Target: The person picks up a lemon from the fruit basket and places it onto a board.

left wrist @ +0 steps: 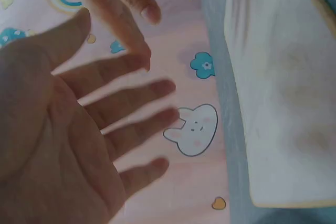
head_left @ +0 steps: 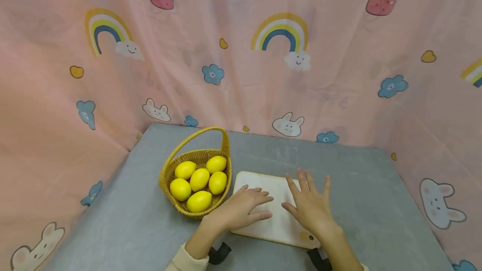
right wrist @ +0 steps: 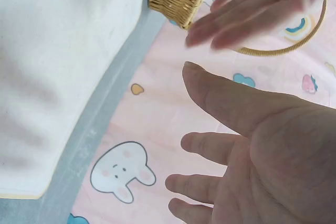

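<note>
I held my left hand (head_left: 241, 209) and right hand (head_left: 311, 207) over the board (head_left: 278, 226), fingers spread, gripping nothing. The basket (head_left: 197, 157) stood just left, its wall likely stopping the lemons (head_left: 199, 180) rolling.

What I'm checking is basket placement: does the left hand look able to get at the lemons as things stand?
Probably yes: the left hand is empty beside the basket, whose arched handle leaves the lemons uncovered.
</note>
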The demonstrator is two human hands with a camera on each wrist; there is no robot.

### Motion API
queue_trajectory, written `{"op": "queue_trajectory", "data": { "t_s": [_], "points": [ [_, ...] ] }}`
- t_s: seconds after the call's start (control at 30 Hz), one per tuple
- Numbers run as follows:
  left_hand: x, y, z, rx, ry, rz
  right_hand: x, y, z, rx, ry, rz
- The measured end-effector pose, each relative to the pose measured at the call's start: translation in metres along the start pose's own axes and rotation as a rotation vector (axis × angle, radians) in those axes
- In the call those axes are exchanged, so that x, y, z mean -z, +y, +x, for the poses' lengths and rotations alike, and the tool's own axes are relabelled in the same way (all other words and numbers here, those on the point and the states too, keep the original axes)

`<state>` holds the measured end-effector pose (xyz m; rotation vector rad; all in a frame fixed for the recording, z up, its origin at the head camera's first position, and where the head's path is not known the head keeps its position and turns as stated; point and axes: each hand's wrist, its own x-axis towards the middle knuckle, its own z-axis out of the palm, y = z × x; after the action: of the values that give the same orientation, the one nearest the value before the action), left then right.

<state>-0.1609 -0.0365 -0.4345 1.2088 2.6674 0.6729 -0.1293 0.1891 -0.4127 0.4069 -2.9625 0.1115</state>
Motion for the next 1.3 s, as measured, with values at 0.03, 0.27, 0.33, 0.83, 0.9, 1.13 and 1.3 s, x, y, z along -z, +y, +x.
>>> {"op": "queue_trajectory", "data": {
  "t_s": [0.03,0.27,0.33,0.83,0.9,1.13,1.3],
  "points": [
    [0.001,-0.002,-0.006,-0.026,0.007,-0.072,-0.001,0.000,0.000,0.000,-0.003,0.002],
    [0.015,-0.025,-0.060,-0.008,0.139,-0.505,-0.003,0.001,-0.001,0.000,-0.022,0.023],
    [0.023,-0.033,-0.077,0.020,0.158,-0.546,-0.002,0.001,-0.001,-0.004,-0.023,0.026],
    [0.063,-0.094,-0.161,0.786,0.390,-0.169,-0.007,0.003,0.000,0.011,-0.035,0.021],
    [0.060,-0.104,-0.161,0.734,0.459,-0.160,-0.008,0.004,0.000,0.011,-0.034,0.020],
    [0.037,-0.132,-0.159,0.486,0.564,-0.403,-0.011,0.004,-0.001,0.006,-0.058,0.051],
    [0.024,-0.141,-0.151,0.386,0.603,-0.512,-0.013,0.007,-0.001,0.011,-0.058,0.080]
  ]
}}
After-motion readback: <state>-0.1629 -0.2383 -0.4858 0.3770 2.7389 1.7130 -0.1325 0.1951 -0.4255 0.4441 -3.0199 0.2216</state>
